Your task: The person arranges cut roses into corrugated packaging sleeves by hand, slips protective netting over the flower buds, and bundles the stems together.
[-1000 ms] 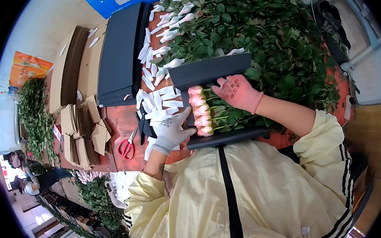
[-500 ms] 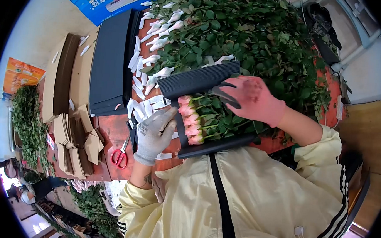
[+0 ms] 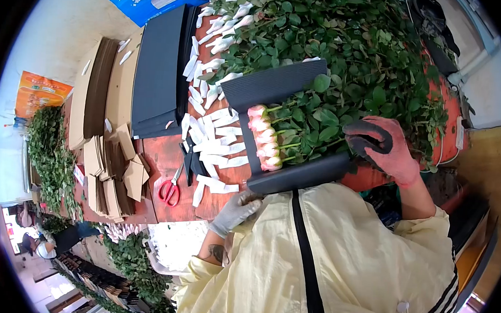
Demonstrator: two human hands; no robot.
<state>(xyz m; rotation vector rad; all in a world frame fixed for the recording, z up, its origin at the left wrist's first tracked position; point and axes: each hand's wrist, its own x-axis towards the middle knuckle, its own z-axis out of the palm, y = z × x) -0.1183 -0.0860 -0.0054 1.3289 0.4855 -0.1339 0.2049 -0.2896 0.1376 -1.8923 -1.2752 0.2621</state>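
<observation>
A row of pink and cream roses [image 3: 265, 137] lies on a black corrugated sheet [image 3: 275, 83], whose far flap stands up behind the heads and whose near flap [image 3: 301, 175] curves up in front. Leafy stems run right from the heads. At their right end is my right hand [image 3: 384, 148], in a pink glove with dark fingers, curled round the rose stems. My left hand [image 3: 235, 213], in a grey glove, is by the table's front edge against the jacket. Its fingers are loosely bent and apart, with nothing visible in them.
White paper strips [image 3: 220, 140] and red-handled scissors [image 3: 169, 191] lie left of the roses. Farther left are stacked black sheets [image 3: 161, 76] and cardboard pieces [image 3: 106, 170]. A large heap of leafy stems [image 3: 327, 29] covers the back. Another person [image 3: 44, 247] is at lower left.
My left hand has drawn back from the rose heads toward the table's front edge. My right hand has moved right and down, from the far flap to the stems.
</observation>
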